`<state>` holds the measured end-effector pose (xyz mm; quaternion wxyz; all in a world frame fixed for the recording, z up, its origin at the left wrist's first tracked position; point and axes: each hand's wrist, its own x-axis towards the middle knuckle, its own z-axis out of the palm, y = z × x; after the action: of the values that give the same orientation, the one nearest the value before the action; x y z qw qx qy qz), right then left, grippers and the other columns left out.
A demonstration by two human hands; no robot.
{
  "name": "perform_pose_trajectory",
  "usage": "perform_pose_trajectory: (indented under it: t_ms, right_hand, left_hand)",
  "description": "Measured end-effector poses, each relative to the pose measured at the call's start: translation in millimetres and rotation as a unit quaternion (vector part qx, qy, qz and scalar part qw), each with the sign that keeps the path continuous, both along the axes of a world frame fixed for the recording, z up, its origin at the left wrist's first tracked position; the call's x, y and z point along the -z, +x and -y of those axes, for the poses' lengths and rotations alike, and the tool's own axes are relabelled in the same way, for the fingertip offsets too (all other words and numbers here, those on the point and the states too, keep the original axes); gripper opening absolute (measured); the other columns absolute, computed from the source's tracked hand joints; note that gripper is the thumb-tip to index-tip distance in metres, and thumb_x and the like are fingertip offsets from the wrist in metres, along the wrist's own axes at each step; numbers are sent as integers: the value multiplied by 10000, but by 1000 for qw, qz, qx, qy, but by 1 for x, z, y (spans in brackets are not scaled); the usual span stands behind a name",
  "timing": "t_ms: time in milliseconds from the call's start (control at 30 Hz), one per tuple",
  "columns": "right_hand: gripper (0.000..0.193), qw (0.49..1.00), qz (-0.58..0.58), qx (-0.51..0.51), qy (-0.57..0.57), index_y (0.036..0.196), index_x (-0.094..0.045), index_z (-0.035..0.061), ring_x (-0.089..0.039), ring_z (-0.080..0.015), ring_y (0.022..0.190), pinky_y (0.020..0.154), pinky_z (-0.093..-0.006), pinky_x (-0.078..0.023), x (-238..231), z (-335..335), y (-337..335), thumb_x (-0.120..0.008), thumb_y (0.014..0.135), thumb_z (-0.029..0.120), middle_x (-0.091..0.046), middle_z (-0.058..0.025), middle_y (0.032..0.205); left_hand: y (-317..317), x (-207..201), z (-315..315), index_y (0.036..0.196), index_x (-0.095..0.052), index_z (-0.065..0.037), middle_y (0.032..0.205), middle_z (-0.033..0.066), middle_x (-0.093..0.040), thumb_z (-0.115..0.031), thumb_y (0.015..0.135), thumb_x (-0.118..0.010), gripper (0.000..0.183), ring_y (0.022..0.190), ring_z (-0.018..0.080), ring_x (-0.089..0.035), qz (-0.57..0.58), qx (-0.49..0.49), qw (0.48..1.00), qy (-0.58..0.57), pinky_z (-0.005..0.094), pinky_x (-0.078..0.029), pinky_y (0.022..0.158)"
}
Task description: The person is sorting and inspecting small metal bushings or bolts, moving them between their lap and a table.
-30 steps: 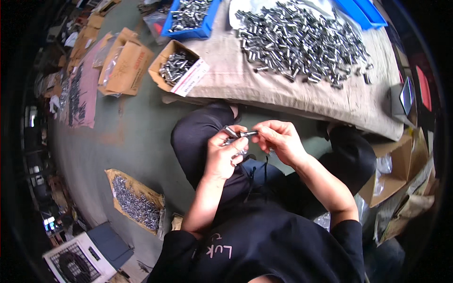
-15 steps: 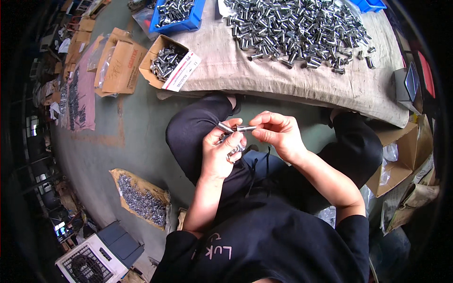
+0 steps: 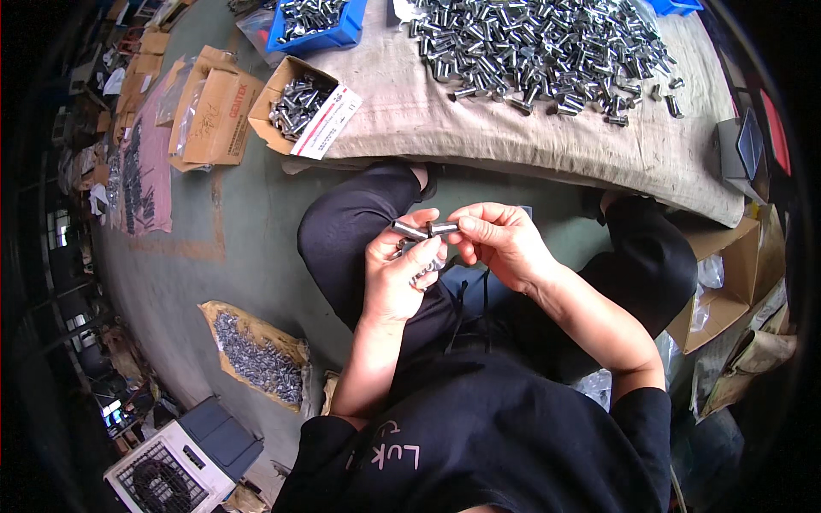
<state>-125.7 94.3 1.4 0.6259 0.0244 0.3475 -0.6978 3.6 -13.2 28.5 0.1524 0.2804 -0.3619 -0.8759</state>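
Right fingers [image 3: 475, 227] now across pin tip [image 3: 452, 228]

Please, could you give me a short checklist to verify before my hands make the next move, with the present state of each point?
1. Left hand has a grip on metal pins: ok, several sit in the fingers.
2. Right hand is at one pin: ok, its fingertips are at that pin's end.
3. Held pins are free of scratches: cannot tell, too small.
4. Loose pile lies on the cloth: ok.
5. Cardboard box is open: ok, pins inside.
6. Blue bin is fully in view: not ok, the top edge cuts it off.
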Motion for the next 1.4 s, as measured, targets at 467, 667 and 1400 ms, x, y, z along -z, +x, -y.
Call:
perform_pose_trajectory:
  t_ms: [467, 667, 1400]
  right_hand:
    - [172, 983, -173, -51, 19, 797, -539, 57, -389, -40, 493, 433, -194, -330, -12, 0, -13, -639, 787, 196, -458, 40, 605]
    - [133, 919, -390, -64, 9, 842, -587, 5, -448, -13, 587, 511, -157, -359, -11, 1, -2, -642, 793, 115, -572, 14, 694]
    - [237, 976, -217, 24, -19, 944, -617, 18, -481, -44, 594, 528, -173, -402, -4, -1, -6, -673, 714, -5, -584, 1, 750]
  left_hand:
    - [-6, -3, -7, 938, -591, -4, 693, 55, -576, -33, 752, -602, 188, 524, 79, -498, 188, 81, 923, -325, 223, -382, 449]
    - [-12, -5, -15, 915, -586, -6, 760, 95, -587, -2, 693, -630, 227, 620, 129, -561, 236, 117, 758, -597, 259, -442, 547]
    - [-4, -8, -1, 991, -551, 1, 751, -3, -544, -4, 765, -628, 239, 530, 1, -458, 91, 5, 991, -102, 128, -295, 389]
